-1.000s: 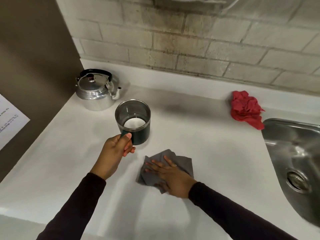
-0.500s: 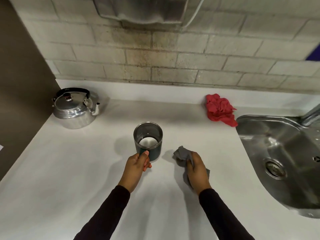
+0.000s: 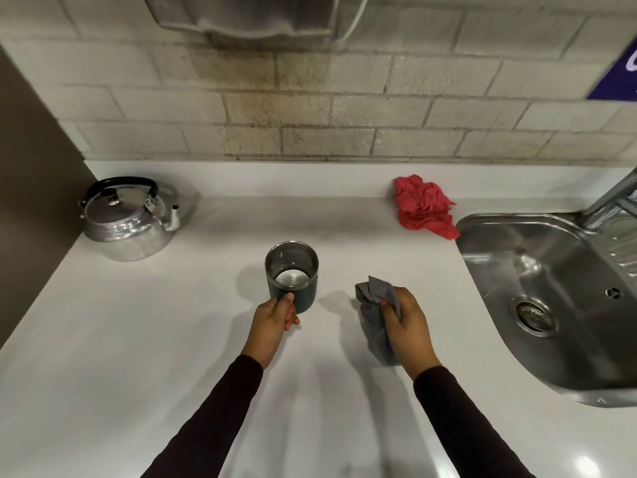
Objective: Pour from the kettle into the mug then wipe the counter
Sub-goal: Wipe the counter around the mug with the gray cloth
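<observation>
A dark green mug with a steel inside is upright in the middle of the white counter. My left hand grips its handle from the near side. To its right, my right hand holds a bunched grey cloth, lifted and hanging from the fist. The silver kettle with a black handle stands at the back left corner, well away from both hands.
A crumpled red cloth lies by the back wall. A steel sink with a tap fills the right side. A brown panel borders the counter on the left. A metal dispenser hangs on the brick wall.
My right hand has gathered the grey cloth from flat on the counter into a bunch and lifted it. The left hand has kept its hold on the mug. The view has tilted up and right.
</observation>
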The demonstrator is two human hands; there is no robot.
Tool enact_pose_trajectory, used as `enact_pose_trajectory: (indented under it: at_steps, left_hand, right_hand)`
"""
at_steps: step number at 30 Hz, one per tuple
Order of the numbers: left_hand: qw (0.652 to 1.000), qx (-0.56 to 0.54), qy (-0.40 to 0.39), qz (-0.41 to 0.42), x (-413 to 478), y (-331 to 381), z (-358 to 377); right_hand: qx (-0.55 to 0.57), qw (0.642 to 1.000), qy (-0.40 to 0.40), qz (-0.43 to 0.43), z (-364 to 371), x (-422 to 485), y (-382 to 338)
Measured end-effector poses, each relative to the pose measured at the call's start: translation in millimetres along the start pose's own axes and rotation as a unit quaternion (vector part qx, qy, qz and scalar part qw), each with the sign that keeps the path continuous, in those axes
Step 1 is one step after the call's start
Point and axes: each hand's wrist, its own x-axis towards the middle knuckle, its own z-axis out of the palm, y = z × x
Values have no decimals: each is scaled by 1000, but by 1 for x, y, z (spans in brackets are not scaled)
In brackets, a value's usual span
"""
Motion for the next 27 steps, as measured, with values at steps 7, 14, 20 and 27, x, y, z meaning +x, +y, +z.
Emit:
enact_pose_trajectory:
  at_steps: [7,14,20,27]
  left_hand:
    - [1000,-15,-9,-21,-2,2,-2]
    - [969,42,238,51,-31,0,-2]
    - [978,50,186,76,-60,9,22]
    - [984,52,158,61,-59,17,65]
  right_hand:
    - [-5,1000,-24,0,-2,-4,7]
    - [19,998,-65,9,-11,-4,9]
    - [29,996,-80,-12,-35,6,6]
    - [13,998,-43,-48,-84,59,3]
